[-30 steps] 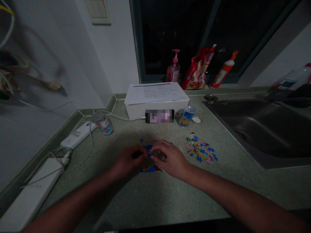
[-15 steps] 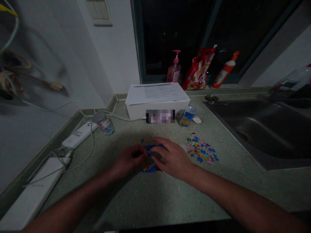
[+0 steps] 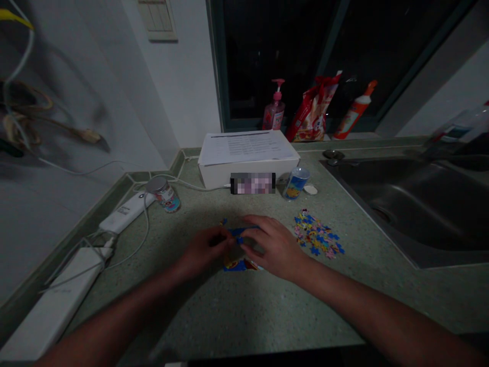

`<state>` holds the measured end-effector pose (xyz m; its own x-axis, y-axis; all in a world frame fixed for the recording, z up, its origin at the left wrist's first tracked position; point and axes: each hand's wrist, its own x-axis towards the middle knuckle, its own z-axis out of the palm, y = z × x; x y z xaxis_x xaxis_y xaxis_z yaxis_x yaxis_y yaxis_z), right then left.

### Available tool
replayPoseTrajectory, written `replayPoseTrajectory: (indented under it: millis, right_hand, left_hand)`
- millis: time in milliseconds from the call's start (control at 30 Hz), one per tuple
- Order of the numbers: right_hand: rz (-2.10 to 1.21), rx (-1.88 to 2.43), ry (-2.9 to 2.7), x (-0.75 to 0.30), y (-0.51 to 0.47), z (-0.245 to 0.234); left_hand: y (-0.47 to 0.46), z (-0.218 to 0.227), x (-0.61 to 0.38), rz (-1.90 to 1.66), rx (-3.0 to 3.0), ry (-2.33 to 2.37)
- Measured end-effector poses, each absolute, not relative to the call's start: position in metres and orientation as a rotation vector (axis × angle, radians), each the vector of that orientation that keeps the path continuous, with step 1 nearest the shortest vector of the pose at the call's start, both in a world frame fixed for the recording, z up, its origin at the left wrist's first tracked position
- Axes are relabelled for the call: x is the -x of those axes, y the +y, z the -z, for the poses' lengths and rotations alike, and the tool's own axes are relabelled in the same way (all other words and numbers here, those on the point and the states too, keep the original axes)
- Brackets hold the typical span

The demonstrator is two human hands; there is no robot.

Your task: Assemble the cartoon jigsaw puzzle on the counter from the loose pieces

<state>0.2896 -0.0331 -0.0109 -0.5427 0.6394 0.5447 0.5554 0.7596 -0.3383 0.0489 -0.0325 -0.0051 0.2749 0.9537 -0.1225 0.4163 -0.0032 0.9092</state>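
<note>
Beneath both hands, a blue puzzle section (image 3: 237, 266) is laid flat on the counter (image 3: 244, 308), partly covered, so how much is joined cannot be told. The left hand's (image 3: 208, 248) fingertips are pinched and the right hand's (image 3: 273, 247) are loosely curved; whether either grips a piece cannot be told. Rightward, many loose pieces (image 3: 318, 235) are left in a heap.

The light is dim, the counter (image 3: 229, 316) softly shadowed, the phone screen (image 3: 252, 183) pixelated.
</note>
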Motion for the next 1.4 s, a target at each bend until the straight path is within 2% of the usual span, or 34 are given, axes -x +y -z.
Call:
replayPoseTrajectory:
  millis: [433,933,1400]
  right_hand:
    - [-0.007,0.883,-2.168,-0.315,-0.018,0.005]
    - [-0.267,1.132,-2.260,-0.379,-0.012,0.021]
    - [-0.282,1.162,-2.414,-0.371,-0.012,0.026]
  left_hand:
    - [-0.020,0.015,-0.034,-0.845,-1.477,1.397]
    - [-0.021,0.011,-0.035,-0.775,-1.512,1.453]
    - [-0.020,0.010,-0.034,-0.750,-1.530,1.481]
